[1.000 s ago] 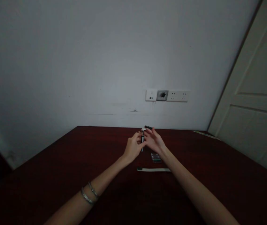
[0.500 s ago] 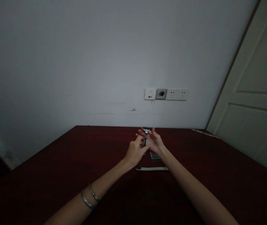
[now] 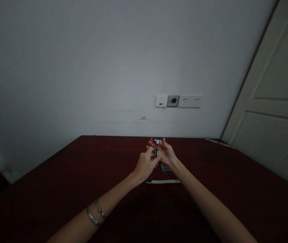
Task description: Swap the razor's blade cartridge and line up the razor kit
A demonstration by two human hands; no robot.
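Observation:
Over the dark red table, both my hands hold a razor point(image 3: 156, 149) upright, its T-shaped head at the top and its handle black and silver. My left hand point(image 3: 144, 165) is closed on the handle, thumb in front. Behind the razor, my right hand point(image 3: 168, 154) has its thumb and fingertips at the two ends of the head, pinching it. Beneath the right hand lies a small clear pack point(image 3: 166, 169) with dark contents, partly hidden by that hand. A pale narrow strip point(image 3: 163, 182) with a dark left end lies nearer me, its right end meeting my right forearm in view.
The dark red table point(image 3: 58, 189) reaches back to a grey-white wall with sockets point(image 3: 189, 101) and a switch plate point(image 3: 161, 101). Another thin strip point(image 3: 219, 143) lies at the table's far right edge. A pale panelled door point(image 3: 272, 101) stands at the right.
The thumb and fingertips of my right hand have come slightly closer in on the razor head. My left hand keeps its grip. The view has shifted a little.

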